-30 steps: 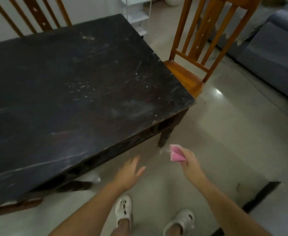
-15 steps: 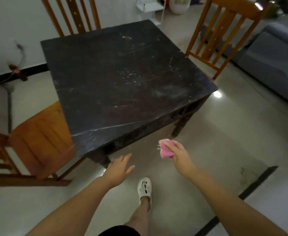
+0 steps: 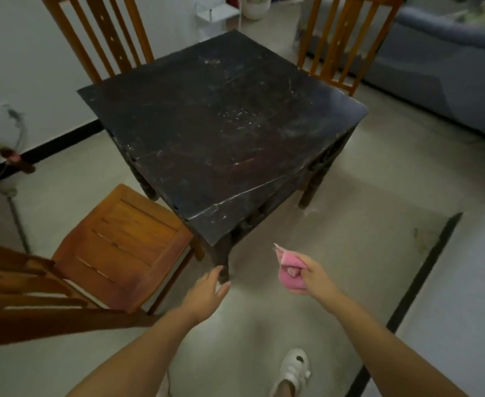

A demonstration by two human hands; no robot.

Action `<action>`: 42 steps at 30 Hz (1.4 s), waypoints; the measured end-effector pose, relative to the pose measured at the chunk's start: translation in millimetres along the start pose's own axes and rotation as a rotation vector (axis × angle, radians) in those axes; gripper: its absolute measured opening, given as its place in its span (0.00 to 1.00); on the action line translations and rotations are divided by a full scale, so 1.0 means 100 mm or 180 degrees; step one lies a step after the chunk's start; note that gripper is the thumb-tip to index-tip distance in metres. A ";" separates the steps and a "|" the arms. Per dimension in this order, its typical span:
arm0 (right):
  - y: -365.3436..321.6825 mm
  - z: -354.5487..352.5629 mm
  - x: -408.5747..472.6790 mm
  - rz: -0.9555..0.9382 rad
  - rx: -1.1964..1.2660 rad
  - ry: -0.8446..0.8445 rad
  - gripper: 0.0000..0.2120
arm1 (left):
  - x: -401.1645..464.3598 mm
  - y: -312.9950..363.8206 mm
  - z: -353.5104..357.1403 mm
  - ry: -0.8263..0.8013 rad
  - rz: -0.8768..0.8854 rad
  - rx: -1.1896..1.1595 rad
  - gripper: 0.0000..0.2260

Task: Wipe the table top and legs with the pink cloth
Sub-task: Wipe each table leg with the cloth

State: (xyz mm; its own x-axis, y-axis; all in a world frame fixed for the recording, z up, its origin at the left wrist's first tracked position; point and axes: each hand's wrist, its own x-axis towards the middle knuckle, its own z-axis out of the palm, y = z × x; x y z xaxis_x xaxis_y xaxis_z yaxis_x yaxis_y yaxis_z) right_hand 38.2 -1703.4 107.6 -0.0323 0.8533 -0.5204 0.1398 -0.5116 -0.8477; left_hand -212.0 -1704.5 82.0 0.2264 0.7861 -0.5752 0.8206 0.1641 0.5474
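Note:
A dark, scuffed square table [image 3: 221, 133] stands ahead of me, seen corner-on, with pale specks on its top. Its near leg [image 3: 221, 263] drops from the closest corner and another leg [image 3: 311, 190] shows at the right. My right hand [image 3: 313, 276] grips the bunched pink cloth [image 3: 290, 275] in the air, below and to the right of the near corner, apart from the table. My left hand [image 3: 207, 293] hangs with fingers straight and spread, just in front of the near leg's foot. It holds nothing.
A wooden chair [image 3: 121, 245] stands close at the left, its seat beside the near table corner. Two more wooden chairs [image 3: 101, 38] [image 3: 347, 38] stand at the far sides. A blue-grey sofa [image 3: 441, 70] is at the right. My white shoe [image 3: 291, 371] is on the pale floor.
The view has pulled back and swung left, so the whole table and the left chair now show. Both hands sit lower relative to the table. The right hand still grips the cloth.

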 end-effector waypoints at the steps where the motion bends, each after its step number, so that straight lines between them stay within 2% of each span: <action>1: 0.11 0.16 0.01 0.0137 0.0158 0.0125 0.16 | 0.01 -0.17 -0.05 -0.0063 0.0030 -0.0018 0.26; 4: 0.40 0.68 0.08 0.0490 0.0417 0.0590 0.20 | 0.11 -0.74 -0.18 -0.0222 0.0113 -0.0086 0.26; 6: 0.51 1.02 0.18 0.0528 0.0445 0.0836 0.15 | 0.21 -1.03 -0.25 -0.0249 0.0173 -0.0107 0.27; 9: 0.71 1.44 0.40 0.0337 0.0507 0.0895 0.07 | 0.43 -1.28 -0.25 -0.0258 0.0300 -0.0233 0.26; 13: 1.18 1.71 0.82 0.0120 0.1018 0.1478 0.09 | 0.91 -1.43 0.04 -0.0117 0.0228 -0.0815 0.26; 14: 1.30 1.77 0.94 0.0084 0.1225 0.1507 0.13 | 1.06 -1.46 0.14 -0.0013 0.0284 -0.0883 0.27; 15: 1.40 1.81 1.08 0.0042 0.1381 0.1520 0.21 | 1.21 -1.48 0.22 0.0093 0.0344 -0.0942 0.26; 17: 1.72 1.91 1.39 -0.0029 0.1357 0.1645 0.33 | 1.48 -1.53 0.41 0.0263 0.0638 -0.1101 0.25; 19: 1.95 1.99 1.74 -0.0184 0.1020 0.1802 0.31 | 1.76 -1.60 0.57 0.0365 0.1027 -0.1246 0.25; 22: 2.25 2.18 2.17 -0.0767 0.0861 0.1815 0.22 | 2.17 -1.73 0.84 0.0521 0.1414 -0.1562 0.27; 25: 2.47 2.39 2.44 -0.1456 0.1000 0.1826 0.24 | 2.51 -1.76 0.99 0.0637 0.1656 -0.1804 0.26; 29: 2.84 2.53 2.73 -0.2545 0.1023 0.2107 0.25 | 2.79 -1.82 1.09 0.0863 0.2257 -0.1964 0.16; 32: 3.17 2.61 3.05 -0.3052 0.0954 0.2494 0.24 | 2.93 -1.86 1.15 0.1095 0.2676 -0.1974 0.20; 35: 3.60 2.69 3.32 -0.2629 0.0859 0.2773 0.19 | 2.96 -1.87 1.17 0.1118 0.2833 -0.1943 0.16; 37: 3.89 2.70 3.40 -0.1952 0.0711 0.2697 0.17 | 2.93 -1.86 1.16 0.1067 0.2801 -0.1938 0.17; 39: 4.19 2.67 3.46 -0.1123 0.0485 0.2377 0.15 | 2.92 -1.87 1.15 0.1023 0.2767 -0.1970 0.18; 42: 4.58 2.62 3.63 -0.0081 -0.0208 0.1688 0.19 | 2.91 -1.87 1.14 0.0978 0.2753 -0.1973 0.21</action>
State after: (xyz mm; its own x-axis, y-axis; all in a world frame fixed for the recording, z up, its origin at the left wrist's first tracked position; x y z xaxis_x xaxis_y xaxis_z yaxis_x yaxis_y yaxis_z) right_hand -168.4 -1654.8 -496.5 0.4657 0.8075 -0.3620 0.2073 -0.4972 -0.8425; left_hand -239.8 -1573.7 -256.9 0.3861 0.8800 0.2766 0.0242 -0.3095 0.9506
